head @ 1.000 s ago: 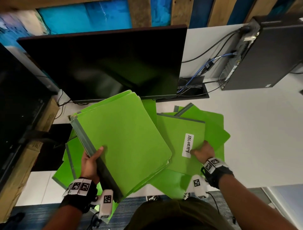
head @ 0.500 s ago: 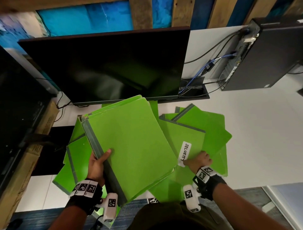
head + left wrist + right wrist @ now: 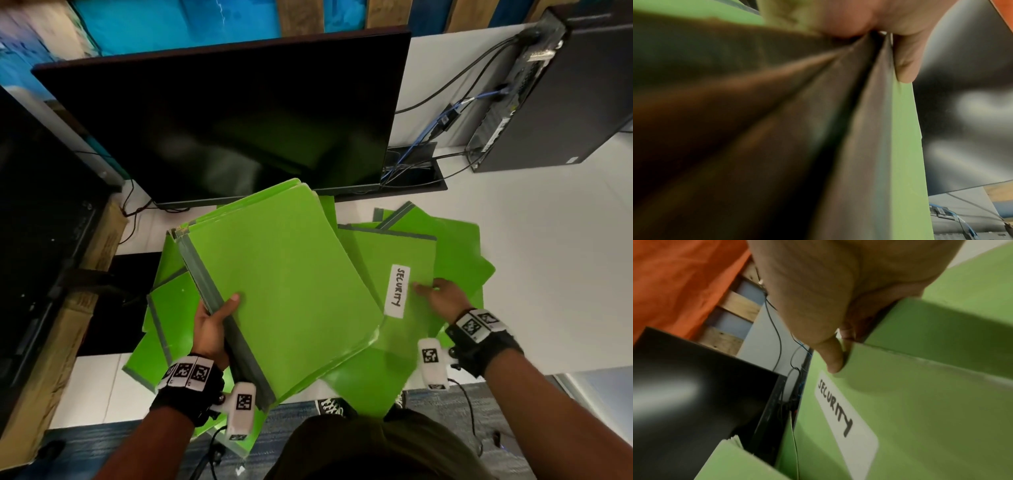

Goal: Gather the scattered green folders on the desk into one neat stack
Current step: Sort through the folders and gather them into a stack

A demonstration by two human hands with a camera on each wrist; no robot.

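My left hand (image 3: 219,318) grips a bundle of several green folders (image 3: 284,284) by its grey spine, thumb on top, tilted above the desk. In the left wrist view the thumb (image 3: 906,65) presses the green cover beside the grey spine (image 3: 859,129). To the right lies a green folder labelled SECURITY (image 3: 397,291); my right hand (image 3: 442,296) pinches its right edge, thumb on top. The right wrist view shows my right hand (image 3: 840,353) at the edge of the SECURITY folder (image 3: 920,402). More green folders (image 3: 455,246) lie fanned beneath it, and others (image 3: 171,308) lie under the bundle at the left.
A black monitor (image 3: 233,120) stands right behind the folders on the white desk (image 3: 548,274). A black computer tower (image 3: 565,96) with cables (image 3: 442,123) stands at the back right. A second dark screen (image 3: 34,222) and a cardboard box (image 3: 68,325) are at the left.
The bundle in my left hand has shifted right and overlaps the SECURITY folder more. My right hand has taken hold of that folder's right edge and it has turned slightly.
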